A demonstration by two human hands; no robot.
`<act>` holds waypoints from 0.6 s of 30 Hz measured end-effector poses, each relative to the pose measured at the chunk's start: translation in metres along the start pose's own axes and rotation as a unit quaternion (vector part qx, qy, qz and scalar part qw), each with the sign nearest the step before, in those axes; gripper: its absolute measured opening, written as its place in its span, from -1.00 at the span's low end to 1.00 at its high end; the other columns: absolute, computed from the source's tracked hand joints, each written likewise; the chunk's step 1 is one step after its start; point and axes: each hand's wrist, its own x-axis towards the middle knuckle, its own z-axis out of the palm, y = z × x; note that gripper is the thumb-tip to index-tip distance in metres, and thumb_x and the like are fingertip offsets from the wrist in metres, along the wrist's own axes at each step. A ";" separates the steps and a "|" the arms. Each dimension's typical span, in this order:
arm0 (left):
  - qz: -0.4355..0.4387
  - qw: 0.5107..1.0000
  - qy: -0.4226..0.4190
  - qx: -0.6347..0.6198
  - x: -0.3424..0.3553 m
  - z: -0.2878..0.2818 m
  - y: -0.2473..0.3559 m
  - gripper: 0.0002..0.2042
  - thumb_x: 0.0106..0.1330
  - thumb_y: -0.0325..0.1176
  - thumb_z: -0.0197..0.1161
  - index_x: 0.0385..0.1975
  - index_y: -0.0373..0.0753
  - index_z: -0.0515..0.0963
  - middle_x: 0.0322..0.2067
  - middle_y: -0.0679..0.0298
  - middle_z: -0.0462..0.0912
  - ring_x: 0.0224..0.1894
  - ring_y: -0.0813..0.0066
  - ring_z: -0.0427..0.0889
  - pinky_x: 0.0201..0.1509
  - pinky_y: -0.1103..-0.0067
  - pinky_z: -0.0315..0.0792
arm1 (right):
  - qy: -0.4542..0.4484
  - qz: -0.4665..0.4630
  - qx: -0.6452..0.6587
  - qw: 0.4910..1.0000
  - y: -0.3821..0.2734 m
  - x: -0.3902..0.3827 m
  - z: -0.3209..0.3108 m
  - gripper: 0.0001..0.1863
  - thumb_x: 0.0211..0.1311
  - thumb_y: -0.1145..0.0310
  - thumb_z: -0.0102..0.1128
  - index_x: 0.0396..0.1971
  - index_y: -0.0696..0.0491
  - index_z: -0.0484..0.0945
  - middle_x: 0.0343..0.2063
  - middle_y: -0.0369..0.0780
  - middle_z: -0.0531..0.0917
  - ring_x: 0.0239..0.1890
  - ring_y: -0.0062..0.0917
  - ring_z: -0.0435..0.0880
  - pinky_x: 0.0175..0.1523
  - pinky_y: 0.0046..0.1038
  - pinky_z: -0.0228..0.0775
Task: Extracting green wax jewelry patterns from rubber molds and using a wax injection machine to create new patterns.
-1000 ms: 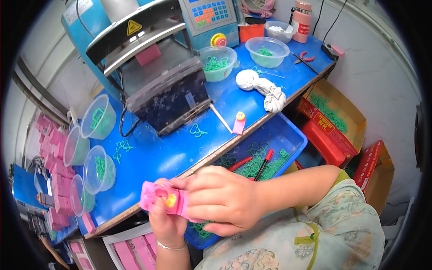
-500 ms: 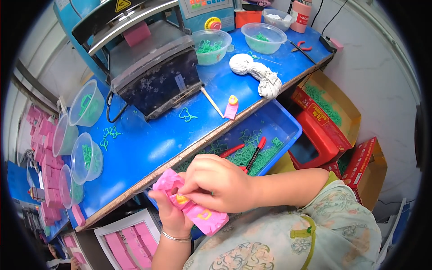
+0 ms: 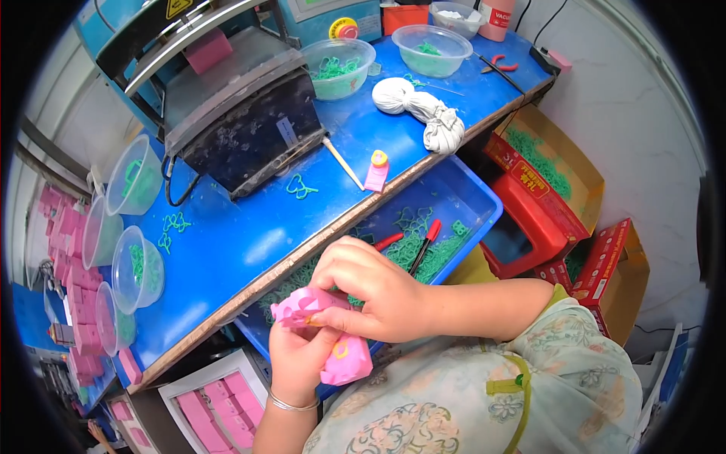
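Observation:
My left hand (image 3: 295,360) is closed round a pink, soft-looking moulded piece (image 3: 347,365) with yellow inlays. My right hand (image 3: 370,289) pinches the upper part of the same piece, thumb pressed at a small yellow spot by my left thumb. The piece bends where both hands meet, and the fingers hide its middle. Below the hands lies a blue tray (image 3: 484,216) of tangled green trimmings (image 3: 445,257), with a black pen with a red cap (image 3: 426,246) among them.
Along the blue table (image 3: 249,257) stand a black heated press (image 3: 249,125), clear tubs (image 3: 333,72) of green bits, a tied white cloth (image 3: 423,115), a small pink-and-yellow piece (image 3: 376,172) and a wooden stick (image 3: 342,163). A red stool (image 3: 529,219) and open cartons (image 3: 597,276) sit at right.
The pink piece has been folded and turned, and now bends between my hands. My right thumb has moved in close to my left thumb. The whole view has shifted slightly.

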 end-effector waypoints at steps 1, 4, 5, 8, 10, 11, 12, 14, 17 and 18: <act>-0.004 1.000 0.014 -0.014 0.000 0.000 0.003 -0.77 0.06 -0.65 0.20 -0.25 -0.37 0.47 -0.36 0.24 0.57 -0.33 0.49 0.57 -0.23 0.60 0.47 | -0.002 0.006 -0.005 1.000 0.000 0.000 -0.003 -0.74 0.10 0.28 0.16 -0.31 0.14 0.42 -0.34 -0.15 0.47 -0.24 -0.28 0.42 -0.08 -0.33 0.25; 0.050 0.995 0.060 0.056 -0.004 -0.004 0.001 -0.79 0.04 -0.64 0.22 -0.29 -0.40 0.47 -0.36 0.22 0.58 -0.33 0.49 0.58 -0.22 0.60 0.47 | 0.104 0.047 -0.148 0.982 0.010 0.004 -0.022 -0.62 0.11 0.13 0.13 -0.26 0.15 0.43 -0.36 -0.16 0.46 -0.24 -0.28 0.43 -0.07 -0.34 0.25; 0.069 0.991 0.097 0.056 -0.006 -0.007 -0.003 -0.73 -0.07 -0.64 0.30 -0.32 -0.36 0.48 -0.40 0.24 0.56 -0.35 0.50 0.54 -0.27 0.62 0.44 | 0.122 0.056 -0.250 0.959 0.016 0.011 -0.033 -0.61 0.08 0.11 0.15 -0.27 0.14 0.44 -0.36 -0.15 0.45 -0.25 -0.27 0.42 -0.09 -0.32 0.25; 0.258 0.872 0.074 0.410 -0.003 -0.028 -0.008 -0.67 -0.19 -0.66 0.33 -0.35 -0.31 0.48 -0.44 0.28 0.47 -0.34 0.51 0.47 -0.27 0.63 0.41 | 0.165 0.092 -0.441 0.877 0.041 0.023 -0.058 -0.59 -0.03 0.09 0.23 -0.32 0.13 0.46 -0.37 -0.14 0.43 -0.26 -0.26 0.39 -0.10 -0.32 0.23; 0.289 0.845 0.055 0.447 -0.003 -0.022 -0.006 -0.64 -0.29 -0.65 0.35 -0.39 -0.28 0.47 -0.45 0.29 0.38 -0.34 0.51 0.40 -0.30 0.66 0.36 | 0.125 0.123 -0.471 0.865 0.047 0.022 -0.066 -0.63 -0.08 0.16 0.28 -0.36 0.11 0.48 -0.41 -0.17 0.43 -0.26 -0.30 0.39 -0.09 -0.34 0.22; 0.280 0.864 0.058 0.415 -0.004 -0.019 -0.008 -0.63 -0.30 -0.63 0.36 -0.40 -0.28 0.46 -0.42 0.26 0.38 -0.33 0.49 0.41 -0.30 0.65 0.36 | 0.124 0.130 -0.423 0.888 0.049 0.023 -0.067 -0.66 -0.10 0.21 0.30 -0.37 0.10 0.48 -0.41 -0.19 0.45 -0.25 -0.31 0.39 -0.08 -0.32 0.21; 0.270 0.881 0.061 0.382 -0.006 -0.016 -0.009 -0.63 -0.31 -0.61 0.36 -0.40 -0.27 0.46 -0.38 0.24 0.38 -0.32 0.46 0.41 -0.30 0.64 0.36 | 0.122 0.136 -0.373 0.910 0.050 0.023 -0.067 -0.69 -0.11 0.26 0.31 -0.38 0.09 0.48 -0.42 -0.20 0.46 -0.24 -0.33 0.40 -0.07 -0.31 0.20; 0.262 0.874 0.069 0.404 -0.005 -0.013 -0.006 -0.66 -0.27 -0.56 0.36 -0.41 -0.28 0.45 -0.36 0.23 0.40 -0.31 0.40 0.42 -0.31 0.61 0.35 | 0.150 0.073 -0.348 0.922 0.043 0.023 -0.064 -0.75 -0.06 0.40 0.26 -0.33 0.11 0.48 -0.44 -0.26 0.47 -0.30 -0.44 0.46 -0.11 -0.39 0.29; 0.353 0.800 0.053 0.482 -0.003 -0.018 -0.005 -0.64 -0.25 -0.62 0.29 -0.32 -0.27 0.51 -0.33 0.16 0.45 -0.33 0.29 0.44 -0.29 0.52 0.35 | 0.118 0.220 0.231 0.941 -0.001 0.016 -0.049 -0.73 0.14 0.61 0.01 -0.13 0.14 0.47 -0.41 -0.28 0.45 -0.32 -0.68 0.50 -0.23 -0.59 0.39; 0.348 0.802 0.053 0.483 -0.001 -0.016 -0.003 -0.64 -0.25 -0.62 0.29 -0.32 -0.27 0.51 -0.33 0.16 0.45 -0.33 0.29 0.44 -0.29 0.52 0.35 | 0.019 0.148 0.084 0.985 -0.009 0.008 -0.052 -0.59 0.09 0.64 0.02 -0.01 0.11 0.42 -0.39 -0.24 0.46 -0.35 -0.60 0.50 -0.23 -0.55 0.39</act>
